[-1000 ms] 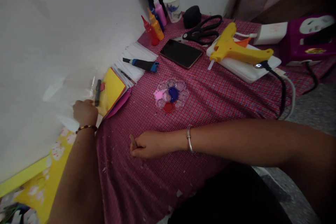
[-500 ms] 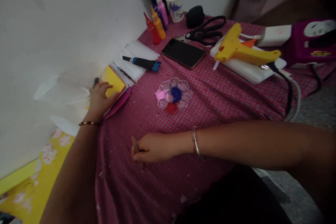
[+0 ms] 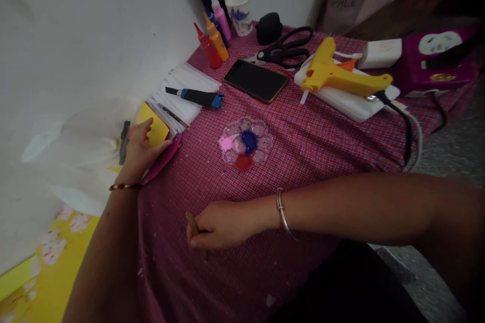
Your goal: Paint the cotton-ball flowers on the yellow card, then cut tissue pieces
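My left hand (image 3: 138, 154) is at the table's left edge, its thumb and fingers spread over a stack of yellow paper (image 3: 157, 128). A magenta sheet (image 3: 166, 159) sticks out under that stack. My right hand (image 3: 220, 224) is closed around a short brown stick (image 3: 192, 223), whose tip shows above the fingers; its exact kind I cannot make out. Beyond the right hand lies a clear flower-shaped paint palette (image 3: 265, 141) with pink, blue and red paint in its wells. A dark object (image 3: 124, 142) shows just left of the left hand.
A blue-and-black cutter (image 3: 199, 97) and a thin dark brush-like stick (image 3: 172, 114) lie by white strips (image 3: 193, 76). Farther back are paint bottles (image 3: 208, 50), a paper cup (image 3: 240, 12), a phone (image 3: 255, 81), scissors (image 3: 284, 50), and a yellow glue gun (image 3: 341, 75) with its cord.
The view has shifted slightly, so the tabletop things appear a little farther left. My left hand stays over the paper stack with fingers spread. My right hand still grips the brown stick.
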